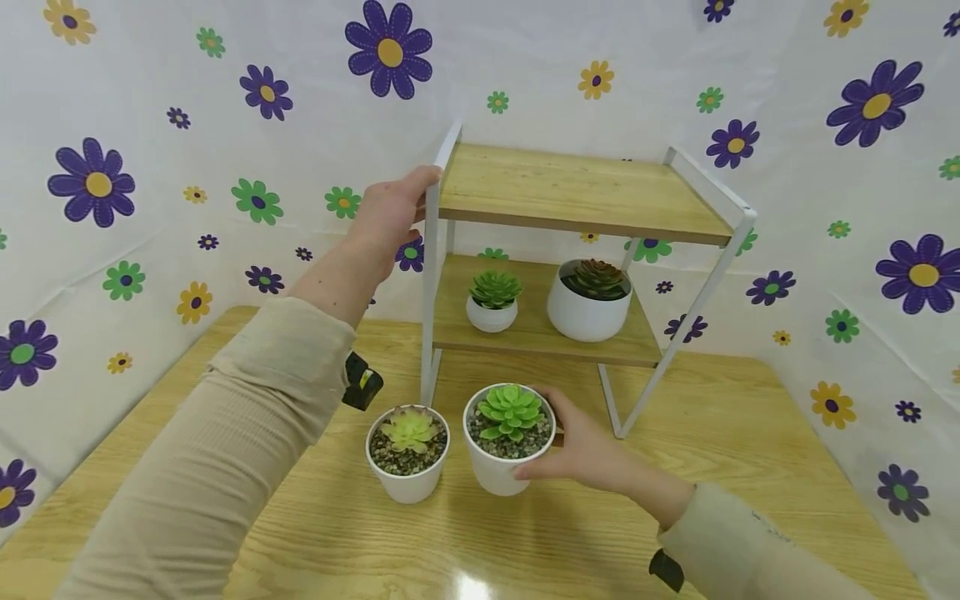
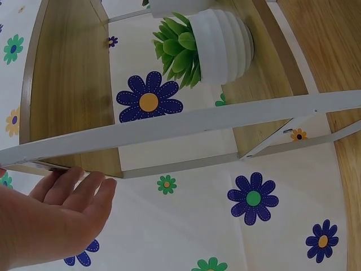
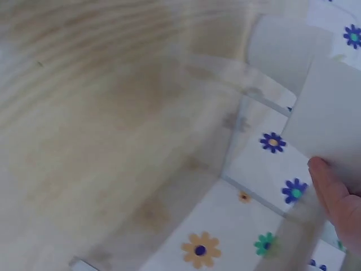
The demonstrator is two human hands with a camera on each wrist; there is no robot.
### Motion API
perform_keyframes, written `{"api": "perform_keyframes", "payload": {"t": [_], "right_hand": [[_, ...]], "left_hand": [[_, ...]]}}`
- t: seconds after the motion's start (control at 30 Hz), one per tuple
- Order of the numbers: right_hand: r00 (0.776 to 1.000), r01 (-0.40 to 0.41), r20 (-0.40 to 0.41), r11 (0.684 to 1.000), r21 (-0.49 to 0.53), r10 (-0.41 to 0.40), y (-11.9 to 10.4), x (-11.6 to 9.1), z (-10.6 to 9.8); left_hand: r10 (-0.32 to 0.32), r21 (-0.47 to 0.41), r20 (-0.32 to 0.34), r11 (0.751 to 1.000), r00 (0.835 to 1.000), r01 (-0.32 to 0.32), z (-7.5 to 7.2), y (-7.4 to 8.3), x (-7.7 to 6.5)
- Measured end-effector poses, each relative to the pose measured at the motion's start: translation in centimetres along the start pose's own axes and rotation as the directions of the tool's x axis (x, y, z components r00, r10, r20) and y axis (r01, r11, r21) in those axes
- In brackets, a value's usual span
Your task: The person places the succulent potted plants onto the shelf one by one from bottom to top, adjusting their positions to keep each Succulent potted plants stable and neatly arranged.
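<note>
My left hand (image 1: 393,212) grips the upper left side of a two-tier shelf rack (image 1: 570,187) with wooden boards and a pale metal frame. In the left wrist view, the fingers (image 2: 79,195) reach behind the frame bar at the top board. Below the rack's front, my right hand (image 1: 577,446) holds a white pot with a bright green succulent (image 1: 510,412) and pebbles, thumb in front and fingers behind. The right wrist view shows a thumb or finger against the white pot wall (image 3: 330,118). Just left stands another white pot with a yellowish succulent (image 1: 408,450).
On the rack's lower board are a small white ribbed pot with a green succulent (image 1: 493,304) and a larger white pot with a dark reddish succulent (image 1: 590,300). The wooden table (image 1: 735,483) extends around the rack, with flower-patterned cloth (image 1: 285,50) behind and at the sides.
</note>
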State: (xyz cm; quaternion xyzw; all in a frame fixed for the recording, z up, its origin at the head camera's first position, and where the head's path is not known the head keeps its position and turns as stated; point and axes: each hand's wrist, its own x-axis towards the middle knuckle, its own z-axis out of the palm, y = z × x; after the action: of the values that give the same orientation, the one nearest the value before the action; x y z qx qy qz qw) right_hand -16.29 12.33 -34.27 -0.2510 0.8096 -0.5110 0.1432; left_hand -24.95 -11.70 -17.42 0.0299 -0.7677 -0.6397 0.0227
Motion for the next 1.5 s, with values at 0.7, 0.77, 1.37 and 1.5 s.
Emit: {"api": "perform_keyframes", "payload": {"t": [0.7, 0.77, 1.37, 1.5], "right_hand": [[0.995, 0.004, -0.098, 0.997, -0.075, -0.011, -7.3, -0.8, -4.8], [0.994, -0.015, -0.105, 0.996, -0.092, 0.005, -7.9, -0.9, -5.1], [0.984, -0.070, -0.169, 0.991, -0.111, 0.050, -15.9, -0.8, -8.2], [0.977, -0.058, -0.211, 0.994, -0.093, 0.038, -17.9, -0.1, -8.9]], "left_hand": [[-0.005, -0.033, 0.003, 0.999, 1.000, 0.005, 0.2, 0.1, -0.3], [-0.003, -0.038, 0.010, 0.999, 1.000, 0.004, 0.2, 0.1, -0.3], [-0.016, -0.055, 0.009, 0.998, 1.000, 0.017, 0.2, -0.2, 0.0], [-0.014, -0.058, 0.010, 0.998, 1.000, 0.015, 0.3, -0.1, -0.1]]}}
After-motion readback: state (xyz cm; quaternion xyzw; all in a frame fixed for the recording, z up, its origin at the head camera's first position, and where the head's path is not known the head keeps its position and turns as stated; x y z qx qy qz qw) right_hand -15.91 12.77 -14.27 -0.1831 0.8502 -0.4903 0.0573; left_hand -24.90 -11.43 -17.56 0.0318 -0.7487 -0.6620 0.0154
